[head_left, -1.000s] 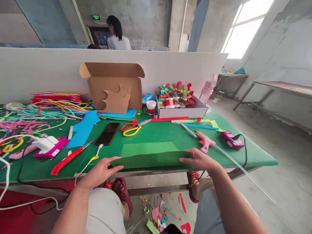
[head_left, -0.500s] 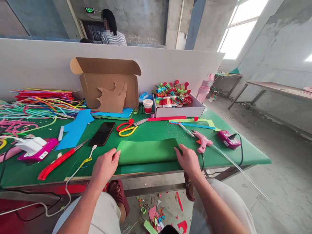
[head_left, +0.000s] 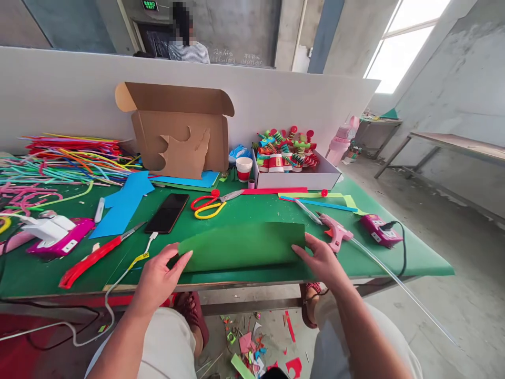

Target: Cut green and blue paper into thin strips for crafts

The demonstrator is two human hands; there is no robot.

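Note:
A green sheet (head_left: 242, 247) is held up near the front edge of the green table, slightly bowed, its face darker than the tabletop. Its left end is pinched between the thumb and fingers of my left hand (head_left: 163, 271). At the other end, my right hand (head_left: 321, 259) grips the sheet with the thumb in front and the fingers behind. Beyond the sheet lie red-and-yellow scissors (head_left: 211, 206) and a black phone (head_left: 167, 213). A pink glue gun (head_left: 336, 231) rests just beyond my right hand.
Red cutter (head_left: 90, 261), blue paper (head_left: 124, 205) and pipe cleaners (head_left: 71, 158) are at left. Behind stand a cardboard box (head_left: 179, 131), paper cups (head_left: 243, 169) and a white box (head_left: 298, 180) of colourful figures. Purple power strips (head_left: 381, 231) sit on both sides. A person stands beyond the partition.
The green sheet has been lifted and tilted, its face now darker, and its ends are farther apart. My left hand has moved slightly left, my right hand right. The view has shifted slightly.

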